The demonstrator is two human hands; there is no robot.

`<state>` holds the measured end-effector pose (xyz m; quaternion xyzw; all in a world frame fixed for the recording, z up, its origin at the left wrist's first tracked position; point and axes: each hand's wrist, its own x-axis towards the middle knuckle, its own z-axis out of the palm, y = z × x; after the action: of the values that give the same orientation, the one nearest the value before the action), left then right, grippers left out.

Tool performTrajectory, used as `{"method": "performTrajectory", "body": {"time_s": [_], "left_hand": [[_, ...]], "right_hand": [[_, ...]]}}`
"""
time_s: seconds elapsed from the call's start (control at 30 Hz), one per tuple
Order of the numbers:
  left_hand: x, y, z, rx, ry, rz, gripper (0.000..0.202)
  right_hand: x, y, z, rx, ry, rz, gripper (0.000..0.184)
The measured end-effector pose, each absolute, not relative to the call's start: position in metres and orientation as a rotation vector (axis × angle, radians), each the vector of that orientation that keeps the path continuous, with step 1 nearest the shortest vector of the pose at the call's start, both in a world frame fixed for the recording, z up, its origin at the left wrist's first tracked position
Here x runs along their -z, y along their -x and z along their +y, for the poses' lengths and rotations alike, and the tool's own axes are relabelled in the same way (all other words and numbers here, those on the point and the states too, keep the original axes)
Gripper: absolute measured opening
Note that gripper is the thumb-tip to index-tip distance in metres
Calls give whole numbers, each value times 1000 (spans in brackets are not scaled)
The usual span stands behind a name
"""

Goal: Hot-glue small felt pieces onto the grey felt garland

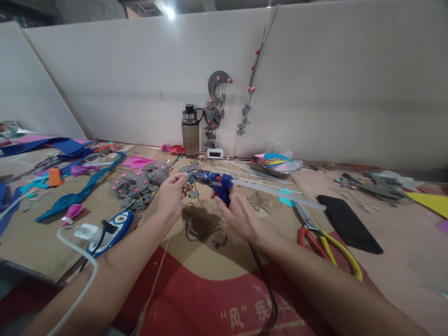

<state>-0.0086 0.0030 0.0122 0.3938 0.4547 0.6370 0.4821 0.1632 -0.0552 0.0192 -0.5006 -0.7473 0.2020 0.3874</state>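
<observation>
head view. right hand [238, 214] just below picture centre, fingers wrapped round the grip of a blue glue gun [214, 181], clamped tight on it. gun lies level, nozzle pointing to 9 o'clock. left hand [171, 193] at 9 o'clock of the gun, thumb and fingertips pinched together on a small grey piece [191, 179] right at the nozzle tip; touching it or a hair apart, cannot tell. black cord [263, 275] runs from under the right hand toward 6 o'clock. loose coil of dark thread [201, 226] on the cardboard-covered table [196, 266] beneath the hands. at 12 o'clock of the gun, a water bottle [191, 130] upright by the white wall, small white clock [214, 153] just beside it. at 3 o'clock, clear glue sticks [280, 189], then a flat black slab [350, 224]. yellow-and-red-handled scissors [325, 242] at 4 o'clock. grey felt shapes with pink beads [135, 186] at 9 o'clock; blue-and-white gadget [112, 231] at 8 o'clock.
</observation>
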Motion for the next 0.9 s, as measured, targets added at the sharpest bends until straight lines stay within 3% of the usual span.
{"method": "performTrajectory", "body": {"time_s": [0.9], "left_hand": [[-11, 8, 3, -1569, -921, 1094, 24]], "right_hand": [[-13, -159, -55, -390, 1310, -1912, 34]]}}
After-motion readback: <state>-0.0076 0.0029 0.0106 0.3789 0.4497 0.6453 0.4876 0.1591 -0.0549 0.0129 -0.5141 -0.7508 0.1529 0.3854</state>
